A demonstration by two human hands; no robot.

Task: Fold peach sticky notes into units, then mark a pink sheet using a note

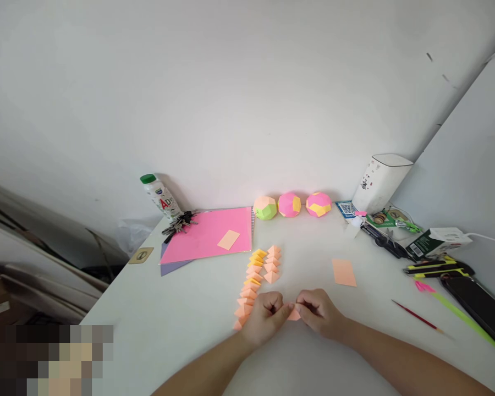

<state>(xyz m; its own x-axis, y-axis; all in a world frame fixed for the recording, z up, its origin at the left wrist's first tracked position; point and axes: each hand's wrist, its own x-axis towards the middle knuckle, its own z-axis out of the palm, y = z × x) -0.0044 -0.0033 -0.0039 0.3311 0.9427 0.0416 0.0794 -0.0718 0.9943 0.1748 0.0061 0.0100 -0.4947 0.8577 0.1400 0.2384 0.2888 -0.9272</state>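
Between my two hands is a small peach piece of folded paper, mostly covered by my fingers. My left hand pinches its left side between thumb and curled forefinger. On the right side, my right hand grips it the same way, the two thumbs almost touching. A long column of folded paper units, peach and orange, runs along the table by my left hand. Beside it stands a shorter row of peach folded units. A flat peach paper sheet lies beyond my right hand.
Three paper balls sit against the wall. A pink folder bears keys and a peach slip, near a leaning bottle. At right are a white container, a box, a utility knife and a red brush.
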